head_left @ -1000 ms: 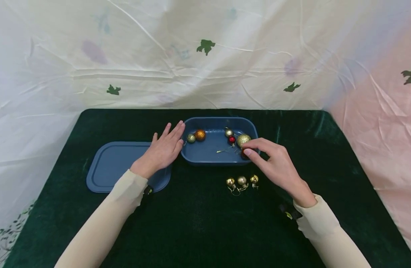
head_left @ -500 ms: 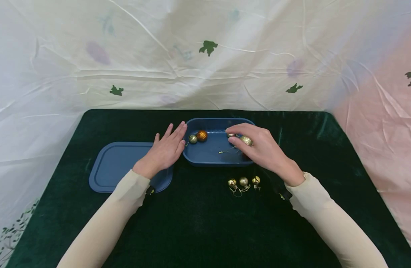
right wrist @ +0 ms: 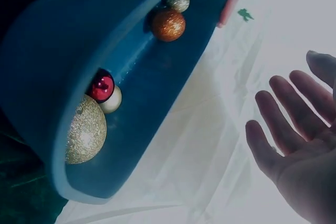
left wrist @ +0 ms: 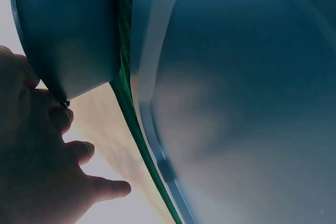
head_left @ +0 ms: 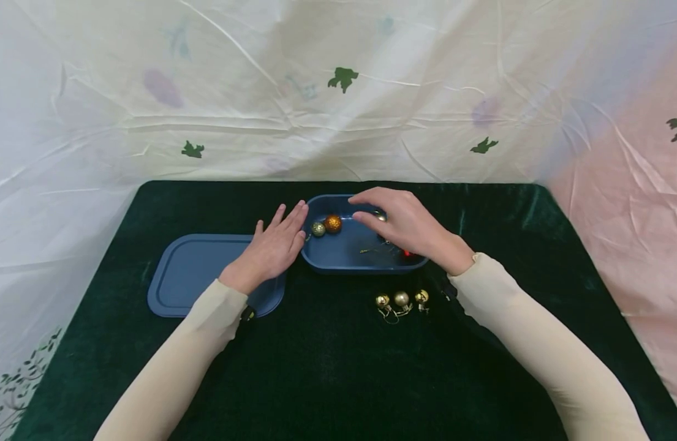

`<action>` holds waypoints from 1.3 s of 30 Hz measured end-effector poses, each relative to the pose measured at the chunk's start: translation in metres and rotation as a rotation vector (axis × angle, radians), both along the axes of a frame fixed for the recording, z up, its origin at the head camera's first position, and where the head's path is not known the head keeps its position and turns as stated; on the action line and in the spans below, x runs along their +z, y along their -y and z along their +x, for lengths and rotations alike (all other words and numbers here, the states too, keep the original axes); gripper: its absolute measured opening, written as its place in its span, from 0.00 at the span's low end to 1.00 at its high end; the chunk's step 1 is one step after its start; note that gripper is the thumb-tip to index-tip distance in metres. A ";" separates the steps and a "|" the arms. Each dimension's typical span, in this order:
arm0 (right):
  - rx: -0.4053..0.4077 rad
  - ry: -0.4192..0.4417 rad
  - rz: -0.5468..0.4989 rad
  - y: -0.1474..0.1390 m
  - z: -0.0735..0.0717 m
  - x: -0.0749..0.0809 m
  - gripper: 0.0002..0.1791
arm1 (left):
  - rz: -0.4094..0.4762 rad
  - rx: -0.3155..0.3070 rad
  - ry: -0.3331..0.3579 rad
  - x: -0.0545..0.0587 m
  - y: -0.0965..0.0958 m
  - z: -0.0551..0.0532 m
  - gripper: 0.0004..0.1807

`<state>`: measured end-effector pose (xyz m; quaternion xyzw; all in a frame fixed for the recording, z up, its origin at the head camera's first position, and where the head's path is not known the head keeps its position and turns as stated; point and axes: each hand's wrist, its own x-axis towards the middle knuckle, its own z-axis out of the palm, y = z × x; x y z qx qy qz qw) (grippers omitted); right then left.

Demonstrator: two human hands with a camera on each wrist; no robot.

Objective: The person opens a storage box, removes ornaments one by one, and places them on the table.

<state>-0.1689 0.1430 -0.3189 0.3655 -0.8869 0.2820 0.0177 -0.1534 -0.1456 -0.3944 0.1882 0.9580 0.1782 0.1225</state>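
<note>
A blue plastic box [head_left: 338, 267] stands on the table. My left hand [head_left: 268, 250] has straight fingers, the tips right at the box's left rim. Over the box's right half hovers my right hand [head_left: 407, 222], thumb and fingers apart; the right wrist view shows nothing in its palm. At the box's left end lie an orange glitter bauble [head_left: 332, 224] and a small gold glitter bauble [head_left: 318, 229]. The other end holds a large gold glitter bauble [right wrist: 88, 132], a shiny red bauble [right wrist: 102, 86] and a pale gold bauble [right wrist: 111, 100], mostly hidden by my hand in the head view.
To the left lies the blue lid [head_left: 189, 269], partly under my left forearm. Three small gold baubles [head_left: 401, 298] with strings sit in a row in front of the box. Dark green cloth [head_left: 327, 367] covers the table, and a pale curtain [head_left: 294, 122] hangs behind it.
My right hand has let go of the dark red bauble at the box's right end, then moved left and up over the box with its fingers spread. The left hand stays put.
</note>
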 end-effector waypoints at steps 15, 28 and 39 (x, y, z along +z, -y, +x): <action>0.014 0.153 0.172 0.022 -0.034 -0.006 0.29 | 0.002 0.014 0.012 -0.001 0.000 0.001 0.34; 0.103 0.234 0.211 0.030 -0.052 -0.020 0.31 | 0.005 -0.003 -0.001 -0.001 -0.002 0.005 0.34; 0.119 0.318 0.347 0.047 -0.060 -0.028 0.32 | 0.013 -0.002 0.017 0.001 0.000 0.007 0.34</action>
